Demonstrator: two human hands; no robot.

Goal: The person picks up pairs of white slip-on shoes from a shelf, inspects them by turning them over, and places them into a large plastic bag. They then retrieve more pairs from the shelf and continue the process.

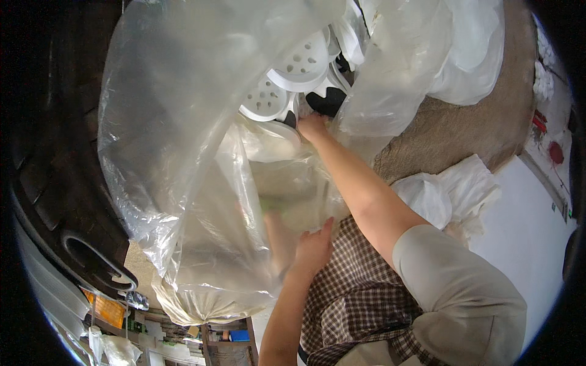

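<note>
Several white clogs with round holes and black patches lie piled inside a large clear plastic bag. My right arm reaches up into the bag's opening, and my right hand is closed at the lower edge of a white clog; its fingertips are partly hidden. Lower down, my left hand is beside the bag's near side, in front of a checked apron, with its index finger stretched upward. I see nothing held in it. Behind the cloudy plastic, a blurred skin-coloured shape and a green patch show through.
More clear plastic bulges at the upper right over a brown floor. A crumpled white sheet lies next to a white board-like surface on the right. Dark furniture with an oval handle stands at left. Shelves hold items at lower left.
</note>
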